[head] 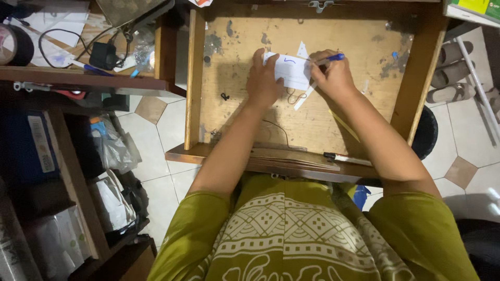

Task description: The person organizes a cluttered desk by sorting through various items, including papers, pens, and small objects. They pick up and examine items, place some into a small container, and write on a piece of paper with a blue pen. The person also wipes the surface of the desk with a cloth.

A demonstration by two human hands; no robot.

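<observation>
Head view, surface: we look down into a pulled-out wooden drawer point(237, 112), its bare bottom board stained with grey blotches, its front edge against our lap.
Head view, room: we see a floor of pale tiles point(172, 122) with small brown insets, a cluttered desk point(78, 78) at upper left, and dark shelves point(73, 192) with plastic-wrapped goods at lower left.
Hands: we count two, both ours, both inside the drawer.
Left hand point(263, 80): our fingers lie flat and spread, pressing down the left edge of the paper slip.
Right hand point(333, 75): our fingers are closed around the blue pen, its tip meeting the slip's upper right.
Paper slip point(291, 70): one, white, lying on the drawer bottom between the two hands, with one blue mark on it.
Blue pen point(329, 58): one, held nearly level.
Paper scraps: we count two, a small triangle point(302, 50) just above the slip, a narrow strip point(304, 98) below it.
Sandals point(450, 73): we count three, on the floor at right.
Tape roll point(15, 44): one, on the desk.
</observation>
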